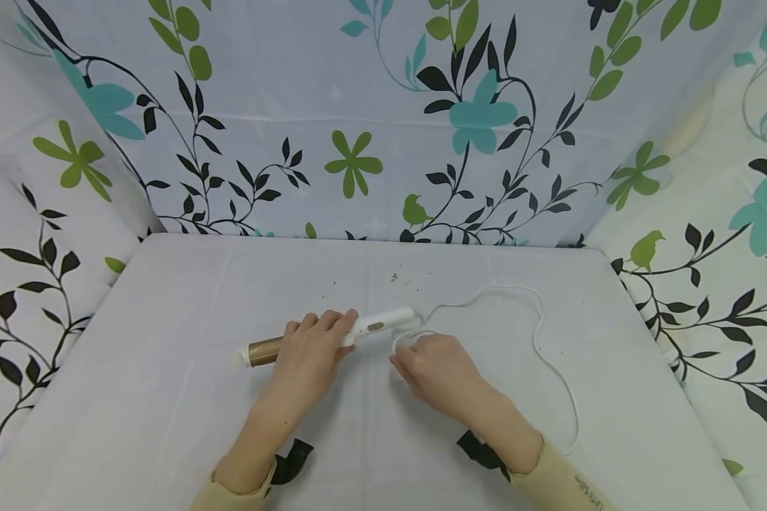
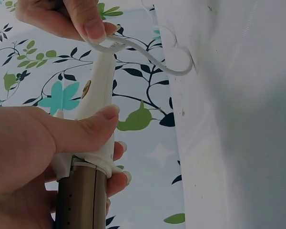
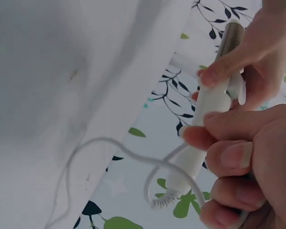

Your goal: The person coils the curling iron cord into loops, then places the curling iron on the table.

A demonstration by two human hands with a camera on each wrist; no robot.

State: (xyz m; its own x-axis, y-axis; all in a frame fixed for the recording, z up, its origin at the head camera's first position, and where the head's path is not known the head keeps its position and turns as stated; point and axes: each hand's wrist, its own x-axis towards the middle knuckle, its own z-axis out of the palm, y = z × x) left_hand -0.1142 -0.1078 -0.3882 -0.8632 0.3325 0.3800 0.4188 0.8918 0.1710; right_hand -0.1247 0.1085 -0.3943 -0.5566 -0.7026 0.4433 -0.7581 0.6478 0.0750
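A curling iron [image 1: 383, 323] with a white handle and a gold-brown barrel lies across my left hand's grip. My left hand [image 1: 309, 355] wraps round it where handle and barrel meet, thumb along the handle in the left wrist view. Its white power cord [image 3: 105, 139] leaves the handle end through a ribbed sleeve [image 3: 164, 200] and bends back in a loop. My right hand [image 1: 444, 376] pinches the cord between thumb and forefinger, close to the handle end. The other right fingers [image 3: 236, 155] are curled in, with cord running into them.
From my right hand's side the cord trails in a wide curve over the white tabletop [image 1: 185, 305]. Small dark specks [image 1: 394, 277] dot the table's far part. Leaf-patterned cloth [image 1: 262, 92] hangs behind and at both sides. Black straps [image 1: 292, 461] show at both wrists.
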